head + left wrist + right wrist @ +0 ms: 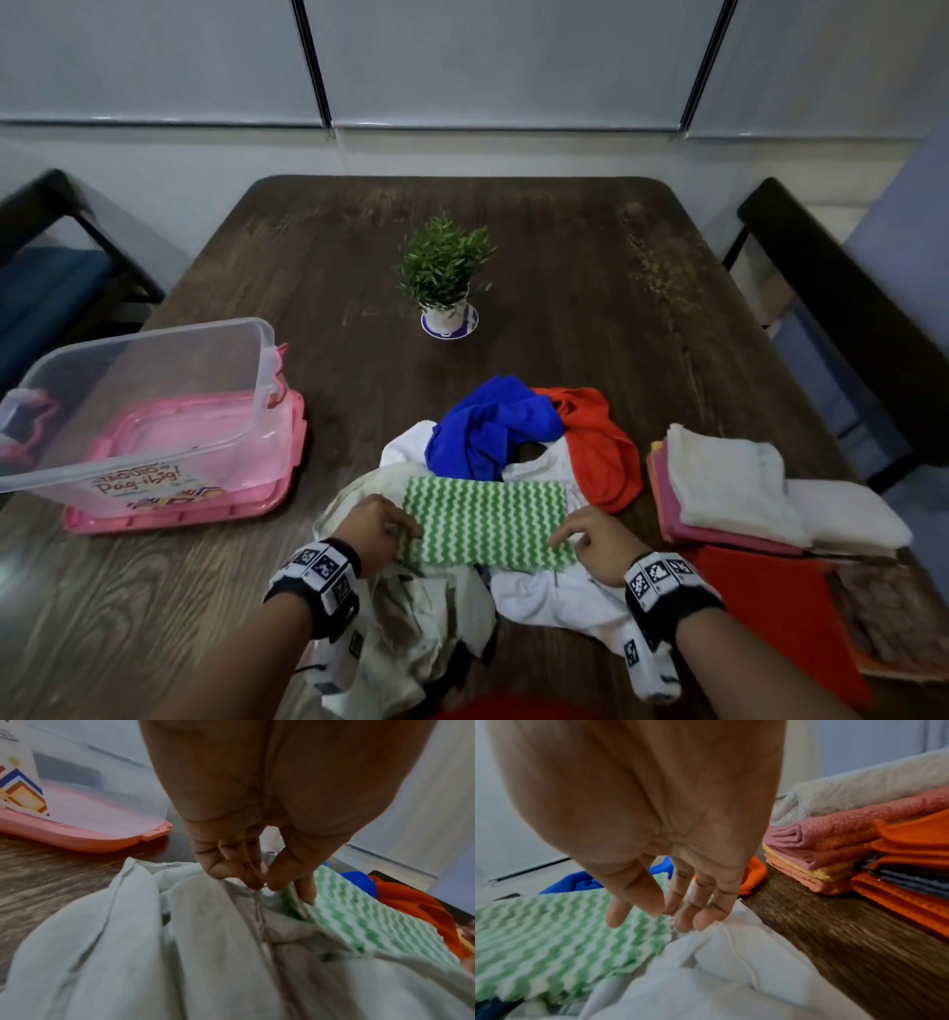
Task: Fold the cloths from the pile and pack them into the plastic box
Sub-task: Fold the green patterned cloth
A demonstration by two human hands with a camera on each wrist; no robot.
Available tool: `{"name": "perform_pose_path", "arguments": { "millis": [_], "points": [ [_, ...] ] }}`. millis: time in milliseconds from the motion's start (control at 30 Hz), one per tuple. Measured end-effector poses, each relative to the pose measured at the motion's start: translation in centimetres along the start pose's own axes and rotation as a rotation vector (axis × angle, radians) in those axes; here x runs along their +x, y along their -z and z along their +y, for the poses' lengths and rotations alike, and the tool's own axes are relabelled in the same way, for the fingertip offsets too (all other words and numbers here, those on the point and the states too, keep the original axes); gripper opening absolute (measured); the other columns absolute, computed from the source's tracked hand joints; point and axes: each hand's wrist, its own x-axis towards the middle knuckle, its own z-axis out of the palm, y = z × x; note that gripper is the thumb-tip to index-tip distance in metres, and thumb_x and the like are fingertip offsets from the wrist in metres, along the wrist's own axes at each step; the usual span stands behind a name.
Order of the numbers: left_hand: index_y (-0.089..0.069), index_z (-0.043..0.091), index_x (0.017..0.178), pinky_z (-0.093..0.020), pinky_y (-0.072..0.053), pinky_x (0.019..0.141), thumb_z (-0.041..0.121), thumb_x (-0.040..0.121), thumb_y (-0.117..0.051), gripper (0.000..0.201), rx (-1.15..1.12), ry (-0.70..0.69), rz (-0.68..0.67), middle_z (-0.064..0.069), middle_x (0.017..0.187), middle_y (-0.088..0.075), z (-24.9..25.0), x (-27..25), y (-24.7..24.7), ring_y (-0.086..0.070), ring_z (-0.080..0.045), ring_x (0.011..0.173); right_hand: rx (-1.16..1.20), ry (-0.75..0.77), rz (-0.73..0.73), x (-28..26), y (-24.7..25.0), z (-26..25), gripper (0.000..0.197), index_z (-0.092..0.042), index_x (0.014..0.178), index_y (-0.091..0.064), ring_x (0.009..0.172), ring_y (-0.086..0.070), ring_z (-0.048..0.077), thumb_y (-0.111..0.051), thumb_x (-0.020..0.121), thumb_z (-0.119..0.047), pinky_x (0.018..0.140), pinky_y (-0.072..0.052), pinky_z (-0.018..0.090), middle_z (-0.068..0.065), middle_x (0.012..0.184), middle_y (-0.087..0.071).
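Note:
A folded green-and-white zigzag cloth lies flat on top of the loose pile at the table's near middle. My left hand pinches its left edge between thumb and curled fingers. My right hand is at the right edge with relaxed fingers, their tips touching the white cloth beside it. In the pile are a blue cloth, an orange-red cloth and off-white cloths. The clear plastic box stands at the left with no cloth inside.
The box sits on its pink lid. A stack of folded cloths lies at the right, with a flat orange one nearer me. A small potted plant stands mid-table. Dark chairs flank the table.

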Motion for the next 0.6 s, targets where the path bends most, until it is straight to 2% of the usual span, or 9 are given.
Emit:
{"name": "perform_pose_path", "arguments": {
  "millis": [67,133,200,300,367,433,467,533,600],
  "points": [
    [-0.072,0.040,0.072,-0.016,-0.042,0.075,0.005,0.073,-0.048,0.043,-0.036,0.082,0.037,0.007,0.090,-0.067,-0.2,0.6,0.0,-0.062,-0.015,0.088,0.043,-0.057,-0.003,0.3,0.2,-0.5,0.051,-0.037,0.080,-0.064,0.107,-0.056,0.015,-0.044,0.082,0.009,0.091,-0.040,0.021,-0.001,0.113,-0.056],
    [-0.067,0.040,0.070,-0.026,-0.051,0.076,0.019,0.071,-0.049,0.028,-0.149,0.181,0.124,0.008,0.085,-0.067,-0.5,1.3,0.2,-0.063,-0.015,0.081,0.100,-0.092,0.046,1.1,0.5,-0.8,0.040,-0.028,0.086,-0.060,0.103,-0.057,0.017,-0.048,0.082,0.010,0.085,-0.038,0.021,0.000,0.106,-0.057],
    [-0.063,0.041,0.082,-0.033,-0.053,0.084,0.038,0.073,-0.055,0.013,-0.317,0.243,0.187,0.011,0.089,-0.068,-0.6,2.0,0.5,-0.065,-0.013,0.084,0.134,-0.124,0.121,2.4,0.6,-0.7,0.034,-0.022,0.105,-0.059,0.103,-0.057,0.021,-0.054,0.085,0.005,0.086,-0.040,0.024,0.003,0.106,-0.057],
    [-0.060,0.036,0.113,-0.034,-0.048,0.096,0.046,0.086,-0.063,0.030,-0.432,0.292,0.182,0.006,0.111,-0.064,-0.1,3.5,0.6,-0.062,-0.015,0.102,0.216,-0.190,0.161,4.0,0.7,-0.5,0.050,-0.019,0.138,-0.047,0.106,-0.057,0.022,-0.064,0.091,-0.011,0.102,-0.043,0.034,0.005,0.110,-0.053],
    [-0.061,0.029,0.122,-0.025,-0.047,0.089,0.046,0.090,-0.061,0.036,-0.444,0.320,0.124,0.003,0.112,-0.064,0.6,4.3,0.8,-0.061,-0.014,0.100,0.236,-0.206,0.123,5.1,0.4,-0.3,0.053,-0.024,0.142,-0.045,0.108,-0.057,0.023,-0.066,0.093,-0.022,0.100,-0.043,0.033,0.006,0.113,-0.053],
    [-0.067,0.025,0.113,-0.016,-0.042,0.071,0.043,0.092,-0.059,0.028,-0.363,0.298,0.060,0.003,0.103,-0.066,1.2,4.6,1.1,-0.059,-0.011,0.089,0.199,-0.210,0.109,6.0,0.0,-0.2,0.040,-0.023,0.131,-0.059,0.103,-0.061,0.023,-0.068,0.092,-0.028,0.091,-0.046,0.029,0.008,0.113,-0.058],
    [-0.068,0.024,0.106,-0.018,-0.039,0.065,0.042,0.092,-0.059,0.024,-0.327,0.293,0.051,0.003,0.097,-0.066,1.3,4.7,1.1,-0.058,-0.010,0.084,0.176,-0.205,0.118,6.2,-0.1,-0.3,0.029,-0.021,0.118,-0.067,0.097,-0.064,0.024,-0.070,0.090,-0.027,0.085,-0.048,0.027,0.009,0.108,-0.063],
    [-0.068,0.020,0.093,-0.021,-0.041,0.060,0.041,0.090,-0.063,0.022,-0.363,0.321,0.060,0.002,0.086,-0.067,0.8,4.9,0.8,-0.058,-0.011,0.074,0.184,-0.192,0.154,6.4,-0.2,-0.7,0.007,-0.017,0.095,-0.069,0.085,-0.065,0.024,-0.072,0.089,-0.020,0.069,-0.047,0.020,0.008,0.092,-0.067],
    [-0.067,0.017,0.085,-0.026,-0.051,0.065,0.039,0.084,-0.069,0.023,-0.511,0.349,0.114,0.000,0.078,-0.066,-0.2,5.3,0.3,-0.059,-0.015,0.070,0.248,-0.222,0.175,6.2,0.2,-0.9,0.007,-0.014,0.088,-0.066,0.078,-0.062,0.021,-0.070,0.091,-0.019,0.060,-0.041,0.015,0.005,0.083,-0.065]
  ]
}}
